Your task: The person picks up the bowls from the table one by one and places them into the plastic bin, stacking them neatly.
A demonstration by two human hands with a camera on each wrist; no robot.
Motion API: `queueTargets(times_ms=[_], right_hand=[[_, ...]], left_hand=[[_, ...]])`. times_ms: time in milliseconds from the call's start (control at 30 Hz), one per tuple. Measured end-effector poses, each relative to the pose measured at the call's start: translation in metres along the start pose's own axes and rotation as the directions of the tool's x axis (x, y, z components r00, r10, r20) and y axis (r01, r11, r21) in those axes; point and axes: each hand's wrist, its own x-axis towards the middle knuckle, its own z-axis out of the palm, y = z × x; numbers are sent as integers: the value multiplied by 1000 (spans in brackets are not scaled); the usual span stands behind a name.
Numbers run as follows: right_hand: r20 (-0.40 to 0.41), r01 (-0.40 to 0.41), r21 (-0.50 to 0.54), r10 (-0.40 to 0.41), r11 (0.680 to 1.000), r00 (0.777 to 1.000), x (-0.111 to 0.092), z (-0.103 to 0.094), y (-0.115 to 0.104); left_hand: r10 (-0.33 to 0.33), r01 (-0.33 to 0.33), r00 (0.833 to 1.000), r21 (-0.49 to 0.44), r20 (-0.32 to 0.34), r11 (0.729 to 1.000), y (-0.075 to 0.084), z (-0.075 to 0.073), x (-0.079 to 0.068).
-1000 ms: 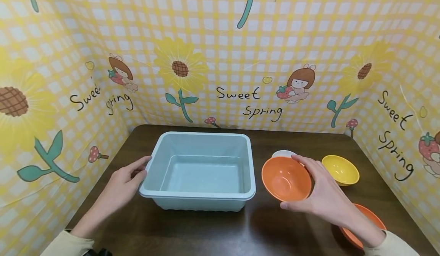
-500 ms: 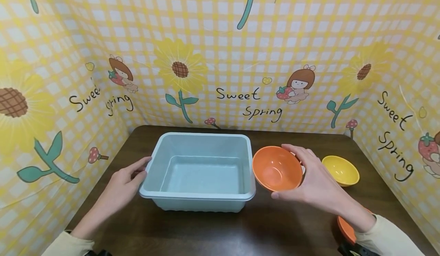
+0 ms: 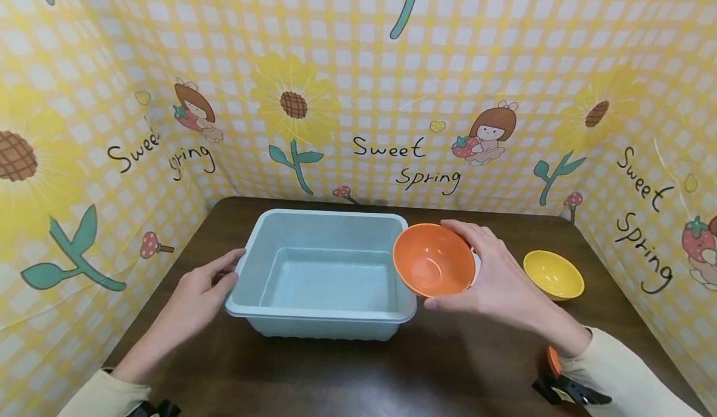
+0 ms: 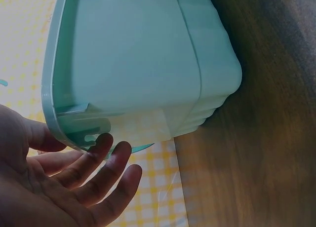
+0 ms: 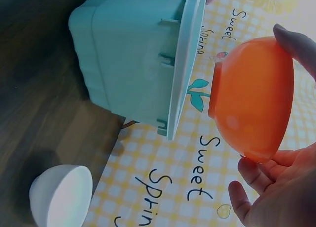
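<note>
My right hand (image 3: 490, 280) holds an orange bowl (image 3: 432, 261) by its rim. It is tilted, with its hollow facing me in the head view, and overlaps the right rim of a light blue plastic basin (image 3: 319, 314). From the right wrist view, the orange bowl (image 5: 256, 98) is up off the table and stands apart from the basin (image 5: 133, 59). At the basin's left side, my left hand (image 3: 201, 289) holds the rim. The left wrist view has the fingers (image 4: 101, 175) curved under the rim, beside the outer wall.
A yellow bowl (image 3: 553, 274) stands at the table's right. A white bowl (image 5: 61, 197) sits near the basin, mostly hidden behind the right hand in the head view. Part of another orange piece (image 3: 553, 361) shows by the right sleeve. Yellow checked cloth (image 3: 381, 81) surrounds the brown table (image 3: 336, 379).
My right hand has carried the orange bowl left and farther away, from beside the basin to over its right rim. The left hand has stayed at the basin's left rim.
</note>
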Motion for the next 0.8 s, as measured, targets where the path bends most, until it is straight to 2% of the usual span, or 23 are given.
queueTargets(times_ms=[500, 800], right_hand=[[20, 32, 25, -32, 999, 999, 34, 8, -12], [55, 12, 30, -14, 999, 998, 54, 12, -21]], left_hand=[[-11, 11, 1000, 9, 3, 1000, 0, 0, -2], [1, -1, 1000, 19, -2, 1000, 1, -1, 0]])
